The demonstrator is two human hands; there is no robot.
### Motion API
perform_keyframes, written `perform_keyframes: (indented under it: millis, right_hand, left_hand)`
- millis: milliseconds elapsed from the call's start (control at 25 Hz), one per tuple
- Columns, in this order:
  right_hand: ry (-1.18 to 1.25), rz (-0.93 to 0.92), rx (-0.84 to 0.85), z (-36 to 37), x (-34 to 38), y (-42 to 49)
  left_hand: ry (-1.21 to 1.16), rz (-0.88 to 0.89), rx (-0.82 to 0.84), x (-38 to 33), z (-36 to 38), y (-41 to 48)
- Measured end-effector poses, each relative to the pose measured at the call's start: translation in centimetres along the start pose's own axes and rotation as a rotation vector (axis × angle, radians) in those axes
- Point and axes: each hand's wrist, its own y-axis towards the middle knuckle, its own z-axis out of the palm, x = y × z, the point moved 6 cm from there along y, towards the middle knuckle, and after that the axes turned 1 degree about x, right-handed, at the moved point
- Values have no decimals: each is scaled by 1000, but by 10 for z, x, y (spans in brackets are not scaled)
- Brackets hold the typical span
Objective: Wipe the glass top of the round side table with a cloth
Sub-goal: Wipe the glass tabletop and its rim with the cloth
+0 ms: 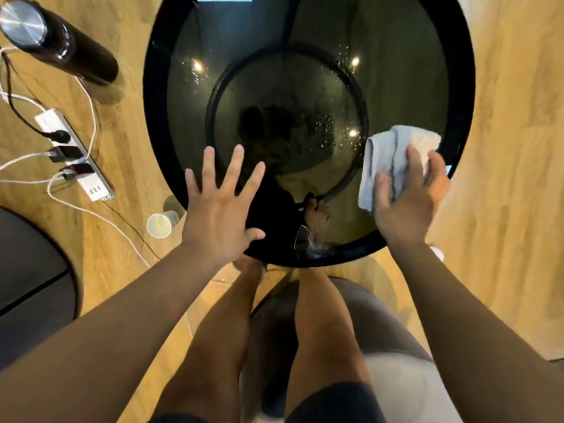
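The round side table [155, 117] has a black rim and a dark glass top [396, 71] with water droplets scattered across its middle and right. My right hand [409, 199] presses a folded white cloth [393, 154] against the glass at the near right edge. My left hand [219, 203] is spread flat with its fingers apart over the near left part of the top, holding nothing. A small puddle [311, 245] lies at the near rim between my hands.
On the wooden floor to the left lie a white power strip [76, 154] with plugs and cables, a dark flask [58, 41] with a steel lid, and a paper cup [160, 225]. A grey seat [30, 285] sits at the left edge. My bare legs stand below the table.
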Motion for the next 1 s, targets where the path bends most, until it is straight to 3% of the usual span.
perform_keyframes:
  millis: [120,320,440,520,640,800,920,1000]
  right_hand:
    - [17,-27,-22,24,40,-43]
    - [-6,-434,226,75,138,-158]
    - [-59,-739,249,72,135,-136]
    - [-110,-782,227,54,109,-104]
    - [-259,-645,147,17,48,-34]
    - [-349,-203,29,-34,-22,69]
    - [-196,34,-66,-34,-15,64]
    - [-60,46,-80,-16,18,12]
  left_hand:
    - [7,7,10,0,-2,0]
    - [-131,98,-14,15,-5,-10]
    - [-198,136,-22,27,-6,-17]
    - [-188,130,-13,30,-4,-17]
    - [-195,126,-5,29,-1,-17]
    - [-254,147,-28,30,2,-17]
    - [-388,127,-141,28,-3,-17]
    - [-523,57,-263,28,-7,-18]
